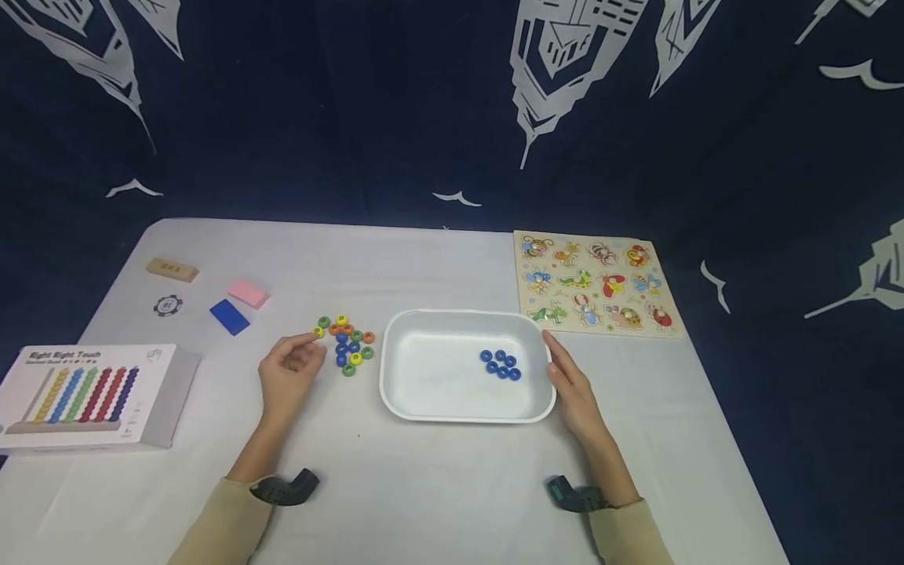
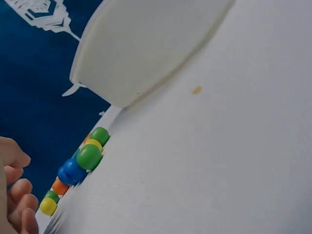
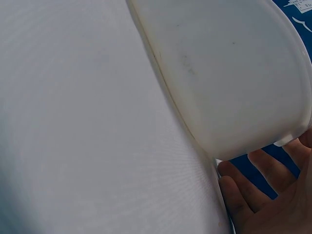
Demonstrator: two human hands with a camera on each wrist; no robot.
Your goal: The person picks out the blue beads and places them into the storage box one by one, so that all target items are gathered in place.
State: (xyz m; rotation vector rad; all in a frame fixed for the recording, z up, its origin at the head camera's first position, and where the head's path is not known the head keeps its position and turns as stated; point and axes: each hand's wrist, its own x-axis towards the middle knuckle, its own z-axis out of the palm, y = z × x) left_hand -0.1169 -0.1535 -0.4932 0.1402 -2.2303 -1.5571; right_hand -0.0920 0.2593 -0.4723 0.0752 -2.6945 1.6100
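Observation:
A loose cluster of small round beads [image 1: 355, 347] in green, yellow, orange and blue lies left of a white tray [image 1: 431, 418]. My left hand [image 1: 291, 367] is at the cluster's left edge, its index fingertip right at a yellow bead [image 1: 318, 333]. In the left wrist view its fingers [image 2: 22, 192] are loosely bent beside the beads, with nothing seen in them. Several blue beads [image 1: 503, 361] sit in the right half of the tray. My right hand [image 1: 577, 399] rests against the tray's right end, fingers [image 3: 270, 168] extended along the outer wall and rim.
A wooden insect puzzle board [image 1: 599, 284] lies behind the tray at the right. Toward the left are a white game box [image 1: 92, 396], a wooden block [image 1: 173, 270], a round chip [image 1: 168, 306], a pink block [image 1: 249, 293] and a blue block [image 1: 229, 317]. A dark patterned curtain [image 1: 318, 118] hangs behind.

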